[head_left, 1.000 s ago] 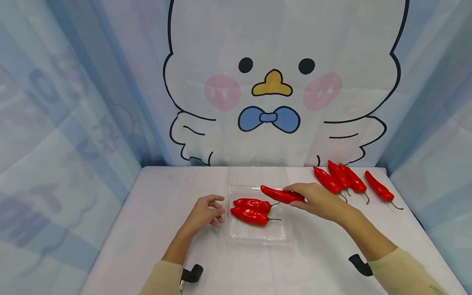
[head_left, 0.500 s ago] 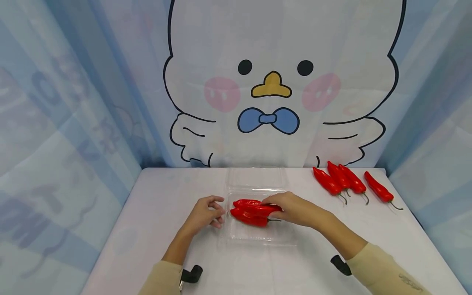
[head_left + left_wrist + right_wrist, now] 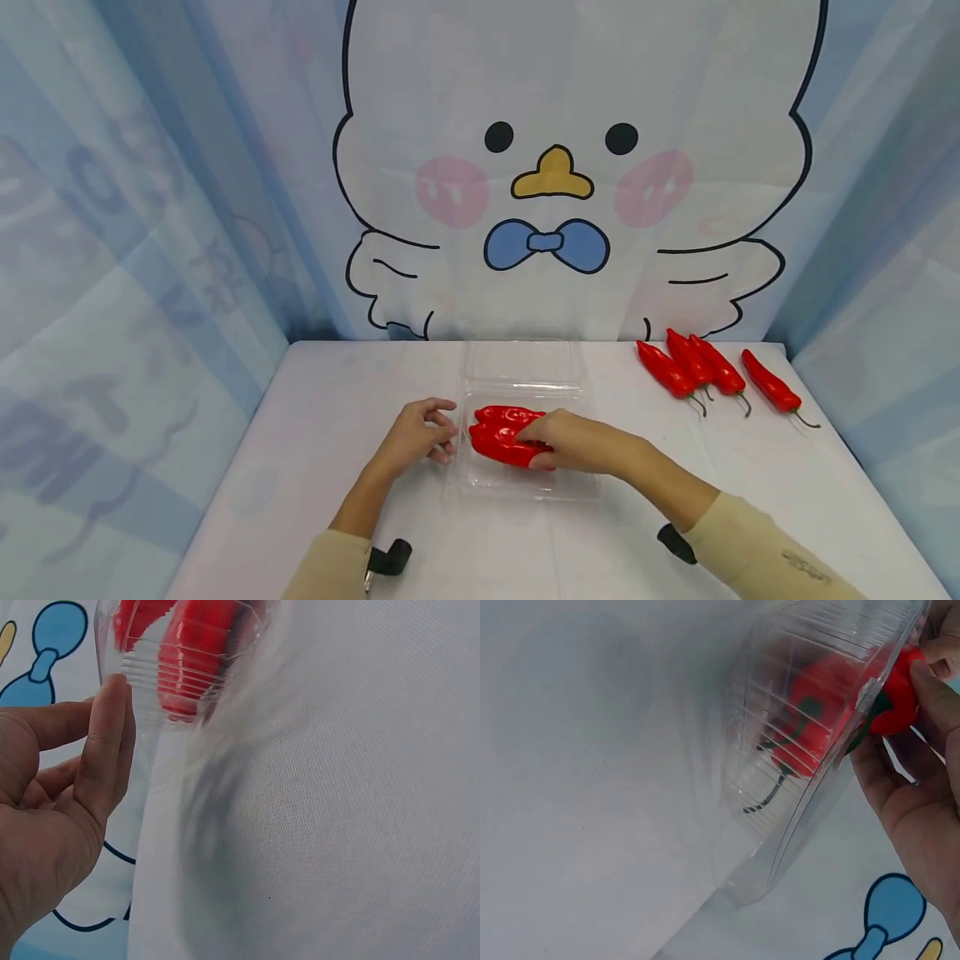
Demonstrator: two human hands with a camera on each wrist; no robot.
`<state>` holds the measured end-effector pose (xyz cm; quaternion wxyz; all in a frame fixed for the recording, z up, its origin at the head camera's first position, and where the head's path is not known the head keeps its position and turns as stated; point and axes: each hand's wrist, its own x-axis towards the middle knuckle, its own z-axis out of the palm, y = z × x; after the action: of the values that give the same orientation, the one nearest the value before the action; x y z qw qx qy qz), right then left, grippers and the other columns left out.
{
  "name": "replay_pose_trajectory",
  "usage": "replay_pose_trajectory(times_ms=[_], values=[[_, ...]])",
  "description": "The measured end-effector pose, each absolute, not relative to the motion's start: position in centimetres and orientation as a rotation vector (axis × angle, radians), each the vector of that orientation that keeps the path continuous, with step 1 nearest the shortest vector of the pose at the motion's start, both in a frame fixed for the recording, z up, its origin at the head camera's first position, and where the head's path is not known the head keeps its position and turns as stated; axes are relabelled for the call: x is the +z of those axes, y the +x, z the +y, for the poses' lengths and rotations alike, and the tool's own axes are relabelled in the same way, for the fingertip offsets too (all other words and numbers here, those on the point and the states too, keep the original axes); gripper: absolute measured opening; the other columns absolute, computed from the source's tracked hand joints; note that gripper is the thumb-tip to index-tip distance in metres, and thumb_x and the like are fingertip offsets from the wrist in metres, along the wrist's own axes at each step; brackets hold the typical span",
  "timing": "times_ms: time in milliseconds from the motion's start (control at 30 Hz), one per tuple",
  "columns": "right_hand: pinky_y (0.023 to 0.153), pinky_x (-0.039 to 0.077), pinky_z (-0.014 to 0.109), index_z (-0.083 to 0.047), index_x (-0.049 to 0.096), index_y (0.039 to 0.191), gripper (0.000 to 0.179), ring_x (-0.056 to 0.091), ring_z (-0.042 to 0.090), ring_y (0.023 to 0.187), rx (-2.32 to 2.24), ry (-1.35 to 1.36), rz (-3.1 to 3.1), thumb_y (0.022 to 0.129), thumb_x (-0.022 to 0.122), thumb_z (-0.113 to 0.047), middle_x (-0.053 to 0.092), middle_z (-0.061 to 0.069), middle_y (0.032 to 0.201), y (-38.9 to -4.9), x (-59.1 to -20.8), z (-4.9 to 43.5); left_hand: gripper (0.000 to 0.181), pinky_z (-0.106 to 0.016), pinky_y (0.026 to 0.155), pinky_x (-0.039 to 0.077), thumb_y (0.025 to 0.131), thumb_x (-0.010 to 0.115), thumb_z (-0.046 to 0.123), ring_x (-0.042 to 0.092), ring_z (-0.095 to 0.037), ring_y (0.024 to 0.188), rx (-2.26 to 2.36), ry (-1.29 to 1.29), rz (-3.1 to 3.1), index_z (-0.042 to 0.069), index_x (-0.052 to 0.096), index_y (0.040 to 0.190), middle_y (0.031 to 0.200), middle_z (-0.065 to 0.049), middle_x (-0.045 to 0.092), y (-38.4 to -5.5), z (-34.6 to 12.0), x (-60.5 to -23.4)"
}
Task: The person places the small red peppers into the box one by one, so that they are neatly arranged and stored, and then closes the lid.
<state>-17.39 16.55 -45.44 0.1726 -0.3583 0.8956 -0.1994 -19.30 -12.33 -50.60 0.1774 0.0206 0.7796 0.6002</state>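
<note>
A clear plastic clamshell box (image 3: 525, 483) lies with its lid folded back on the white table. Inside, my right hand (image 3: 573, 442) grips a red chili pepper (image 3: 900, 694) near its stem end, above other red chili peppers (image 3: 504, 412) in the tray. The held pepper overlaps them, so where it touches is hard to tell. My left hand (image 3: 416, 432) is at the box's left side. In the left wrist view, its extended fingertips (image 3: 112, 694) rest against the ribbed wall and hold nothing.
Several more red chili peppers (image 3: 708, 367) lie at the table's back right, stems toward the front. Behind the table hangs a cartoon-printed curtain (image 3: 555, 300), with blue curtains (image 3: 150, 333) at both sides.
My right hand has carried the chili pepper left and down into the box, then slightly toward the front over the other peppers. My left hand stays in place.
</note>
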Motion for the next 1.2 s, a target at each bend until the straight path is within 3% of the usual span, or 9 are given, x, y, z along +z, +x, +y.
replay_pose_trajectory(times_ms=[333,633,967,1200], values=[[0.083,0.061,0.023,-0.012,0.074,0.123,0.037,0.062,0.016,0.109,-0.396,-1.017,2.601,0.088,0.083,-0.023,0.068,0.001,0.117,-17.2,-46.6,15.4,0.046,-0.035,0.062,0.065,0.094,0.072,0.001,0.071,-0.018,0.066,1.685,0.064,2.214,0.000,0.058,0.138,0.096,-0.013,0.065,-19.3,-12.2,-50.6],[0.080,0.059,0.022,-0.019,0.072,0.106,0.025,0.059,0.009,0.094,-0.339,-1.015,2.695,0.085,0.086,-0.024,0.067,-0.004,0.102,-17.0,-47.5,14.2,0.046,-0.034,0.061,0.065,0.095,0.071,0.001,0.070,-0.017,0.066,1.688,0.072,2.215,-0.001,0.058,0.139,0.096,-0.014,0.065,-19.1,-12.3,-50.3],[0.072,0.055,0.017,-0.017,0.070,0.106,0.028,0.054,0.005,0.082,-0.362,-0.945,2.767,0.085,0.086,-0.024,0.064,-0.006,0.095,-16.6,-47.8,13.8,0.045,-0.034,0.062,0.065,0.095,0.070,0.001,0.070,-0.017,0.066,1.687,0.086,2.212,-0.002,0.058,0.139,0.096,-0.014,0.065,-19.1,-12.2,-50.3],[0.073,0.056,0.018,-0.017,0.071,0.108,0.029,0.055,0.004,0.083,-0.361,-0.947,2.773,0.085,0.086,-0.026,0.066,-0.006,0.097,-16.5,-47.9,13.9,0.046,-0.033,0.061,0.065,0.095,0.070,0.001,0.070,-0.017,0.066,1.682,0.081,2.213,-0.001,0.058,0.139,0.097,-0.015,0.065,-18.9,-12.2,-50.2]])
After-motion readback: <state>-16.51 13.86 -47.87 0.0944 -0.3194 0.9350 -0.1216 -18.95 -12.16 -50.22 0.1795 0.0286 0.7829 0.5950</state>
